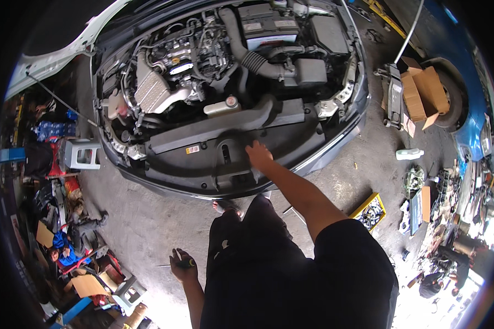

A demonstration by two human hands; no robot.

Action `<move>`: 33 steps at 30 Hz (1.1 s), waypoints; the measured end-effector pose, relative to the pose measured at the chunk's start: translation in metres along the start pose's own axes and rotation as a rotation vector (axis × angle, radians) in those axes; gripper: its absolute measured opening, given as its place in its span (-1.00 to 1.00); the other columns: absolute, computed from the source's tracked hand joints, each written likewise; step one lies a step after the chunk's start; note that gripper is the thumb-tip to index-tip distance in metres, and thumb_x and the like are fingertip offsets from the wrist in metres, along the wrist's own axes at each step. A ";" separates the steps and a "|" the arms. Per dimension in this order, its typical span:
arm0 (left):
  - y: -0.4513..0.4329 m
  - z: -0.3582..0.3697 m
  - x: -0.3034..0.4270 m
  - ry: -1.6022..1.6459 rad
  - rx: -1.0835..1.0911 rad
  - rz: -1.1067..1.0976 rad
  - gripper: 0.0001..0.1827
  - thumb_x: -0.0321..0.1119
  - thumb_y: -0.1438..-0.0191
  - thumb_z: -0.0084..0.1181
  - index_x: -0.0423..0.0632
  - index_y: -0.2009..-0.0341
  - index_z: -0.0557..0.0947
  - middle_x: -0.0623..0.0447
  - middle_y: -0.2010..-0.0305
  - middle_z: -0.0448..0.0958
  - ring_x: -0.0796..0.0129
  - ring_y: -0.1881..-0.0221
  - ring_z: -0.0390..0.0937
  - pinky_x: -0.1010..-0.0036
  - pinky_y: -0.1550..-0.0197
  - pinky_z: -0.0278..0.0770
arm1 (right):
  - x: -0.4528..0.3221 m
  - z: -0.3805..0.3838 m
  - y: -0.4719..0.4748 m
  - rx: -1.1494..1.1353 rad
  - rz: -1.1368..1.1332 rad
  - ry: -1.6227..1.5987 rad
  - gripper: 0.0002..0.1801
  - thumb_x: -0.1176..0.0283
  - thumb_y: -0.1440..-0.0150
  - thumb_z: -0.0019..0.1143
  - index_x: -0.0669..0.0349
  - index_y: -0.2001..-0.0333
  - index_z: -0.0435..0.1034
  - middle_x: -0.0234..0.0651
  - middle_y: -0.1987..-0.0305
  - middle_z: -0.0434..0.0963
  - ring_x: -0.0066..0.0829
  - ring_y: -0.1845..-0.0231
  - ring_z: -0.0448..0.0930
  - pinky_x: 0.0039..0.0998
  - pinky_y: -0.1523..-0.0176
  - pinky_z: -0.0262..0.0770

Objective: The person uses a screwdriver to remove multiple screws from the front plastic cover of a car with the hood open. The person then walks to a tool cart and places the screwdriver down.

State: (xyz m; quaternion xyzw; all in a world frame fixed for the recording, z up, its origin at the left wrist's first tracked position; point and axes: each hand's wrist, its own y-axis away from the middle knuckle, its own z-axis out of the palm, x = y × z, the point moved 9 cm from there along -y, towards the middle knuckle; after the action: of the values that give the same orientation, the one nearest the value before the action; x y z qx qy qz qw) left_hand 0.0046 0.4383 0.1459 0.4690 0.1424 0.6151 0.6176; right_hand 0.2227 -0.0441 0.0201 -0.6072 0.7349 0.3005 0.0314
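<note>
My right hand [259,155] is on or just over the black plastic cover [181,164] at the front of an open car engine bay, fingers bent; whether it grips anything there cannot be told. Low at my left side, my left hand [184,266] holds a screwdriver [185,263], its dark handle in the palm and its shaft pointing left. Behind the cover lie a white coolant tank with a cap [222,107], a ribbed air intake hose [257,62], the engine [185,57] and a battery [269,31].
A yellow tray of metal parts [368,211] sits on the floor at right, near a white bottle [409,154], a floor jack [394,96] and an open cardboard box [426,92]. Left are a grey plastic stool [83,154] and a person in blue [68,255]. A blue car stands far right.
</note>
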 end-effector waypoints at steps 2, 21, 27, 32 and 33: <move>-0.003 0.014 -0.002 -0.028 -0.026 -0.010 -0.58 -0.05 -0.33 -0.04 0.04 -0.18 0.45 -0.05 -0.02 0.53 0.27 0.12 0.57 0.43 0.24 0.63 | 0.005 0.009 0.001 0.044 0.038 -0.011 -0.79 0.44 -0.18 0.01 0.07 0.07 0.41 -0.07 -0.03 0.35 0.10 -0.03 0.53 -0.05 -0.01 0.62; 0.010 0.254 -0.196 -0.448 -0.828 -0.732 -0.39 -0.11 -0.27 -0.11 -0.28 -0.28 0.35 -0.32 -0.33 0.32 -0.18 -0.35 0.29 -0.02 -0.41 0.18 | -0.180 -0.140 0.183 0.320 -0.484 -0.592 -0.62 0.46 -0.04 0.16 0.19 0.00 0.51 -0.15 0.08 0.59 -0.13 0.03 0.59 -0.25 -0.06 0.52; 0.011 0.251 -0.200 -0.412 -0.738 -0.718 -0.46 -0.15 -0.29 -0.12 -0.33 -0.18 0.44 -0.27 -0.25 0.42 -0.05 -0.28 0.39 0.12 -0.37 0.28 | -0.212 -0.146 0.220 0.251 -0.608 -0.076 -0.51 0.51 -0.03 0.10 0.22 -0.11 0.43 -0.21 -0.12 0.54 -0.13 -0.17 0.49 -0.26 -0.25 0.40; 0.006 0.244 -0.172 -0.362 -0.782 -0.698 -0.54 -0.20 -0.31 -0.13 -0.31 -0.11 0.51 -0.21 -0.14 0.51 0.02 -0.18 0.47 0.15 -0.30 0.37 | -0.249 -0.143 0.241 0.319 -0.707 -0.020 -0.44 0.54 0.01 0.11 0.18 -0.16 0.41 -0.22 -0.22 0.50 -0.11 -0.28 0.43 -0.14 -0.33 0.32; 0.004 0.241 -0.163 -0.372 -0.796 -0.704 -0.54 -0.20 -0.31 -0.13 -0.31 -0.11 0.51 -0.20 -0.13 0.51 0.03 -0.18 0.47 0.15 -0.30 0.37 | -0.259 -0.139 0.243 0.312 -0.706 -0.022 -0.43 0.56 0.01 0.11 0.19 -0.16 0.41 -0.22 -0.22 0.49 -0.11 -0.29 0.42 -0.12 -0.34 0.31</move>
State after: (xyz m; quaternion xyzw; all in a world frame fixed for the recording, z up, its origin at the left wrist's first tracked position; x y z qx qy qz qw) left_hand 0.1502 0.1944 0.2086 0.2248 -0.0641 0.2853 0.9295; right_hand 0.1128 0.1356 0.3381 -0.8075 0.5173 0.1623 0.2326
